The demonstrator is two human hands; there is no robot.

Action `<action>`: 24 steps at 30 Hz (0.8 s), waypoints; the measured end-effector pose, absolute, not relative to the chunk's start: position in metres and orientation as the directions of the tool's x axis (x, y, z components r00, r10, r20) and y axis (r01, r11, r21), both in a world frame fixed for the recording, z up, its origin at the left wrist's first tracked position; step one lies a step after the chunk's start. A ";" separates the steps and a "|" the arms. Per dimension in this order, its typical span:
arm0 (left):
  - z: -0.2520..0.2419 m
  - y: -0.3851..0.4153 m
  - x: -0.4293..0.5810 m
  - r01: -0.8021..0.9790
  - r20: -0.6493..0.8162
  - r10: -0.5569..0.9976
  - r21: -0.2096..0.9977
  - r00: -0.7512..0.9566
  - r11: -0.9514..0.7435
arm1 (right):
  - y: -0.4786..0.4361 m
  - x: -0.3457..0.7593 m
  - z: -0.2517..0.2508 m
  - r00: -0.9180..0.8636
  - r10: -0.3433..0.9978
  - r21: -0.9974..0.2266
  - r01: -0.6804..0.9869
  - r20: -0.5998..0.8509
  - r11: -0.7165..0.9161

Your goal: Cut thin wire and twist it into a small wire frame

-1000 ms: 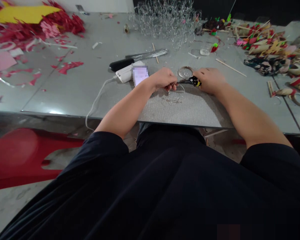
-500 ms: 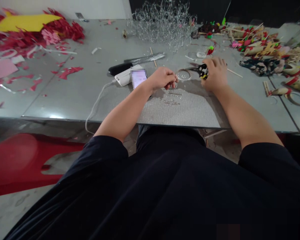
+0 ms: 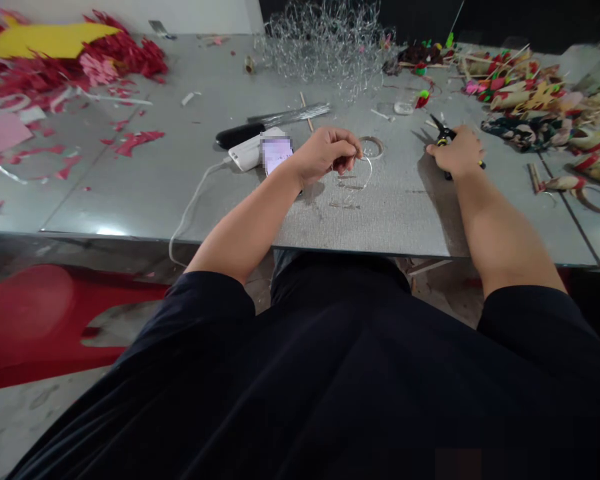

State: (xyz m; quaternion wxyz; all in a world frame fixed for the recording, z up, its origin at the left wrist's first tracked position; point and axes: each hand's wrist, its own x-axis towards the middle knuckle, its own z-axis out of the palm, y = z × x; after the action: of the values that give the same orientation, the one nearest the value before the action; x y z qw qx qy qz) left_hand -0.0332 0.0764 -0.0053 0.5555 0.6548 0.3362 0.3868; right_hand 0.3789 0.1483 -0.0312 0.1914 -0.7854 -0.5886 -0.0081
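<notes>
My left hand (image 3: 325,152) is closed around a thin bent piece of silver wire (image 3: 361,175), held just above the grey table (image 3: 180,173). A small wire ring (image 3: 371,147) lies right behind that hand. My right hand (image 3: 457,153) rests on the table further right, fingers wrapped round black pliers (image 3: 442,138) with yellow marks on the handles. The pliers' tip points away from me.
A phone on a white power bank (image 3: 253,148) with a cable lies left of my left hand, beside a black-handled bundle of wires (image 3: 280,120). A heap of silver wire (image 3: 330,40) is at the back, red paper scraps (image 3: 55,67) far left, coloured ornaments (image 3: 530,100) right, a red stool (image 3: 40,320) below.
My right hand has carried the pliers away from the wire and out to the right, down onto the table. My left hand keeps the wire, lifted slightly.
</notes>
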 end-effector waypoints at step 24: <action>-0.035 0.082 -0.024 0.023 -0.141 0.879 0.989 0.456 0.147 | 0.130 0.353 -0.030 -0.104 0.921 -0.272 0.938 0.376 0.217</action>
State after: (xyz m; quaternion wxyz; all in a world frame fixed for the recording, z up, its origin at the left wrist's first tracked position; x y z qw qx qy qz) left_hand -0.0237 0.0822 -0.0353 0.6421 0.5617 0.4015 0.3331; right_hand 0.3531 0.1301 -0.0296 0.2384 -0.6254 -0.7428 -0.0177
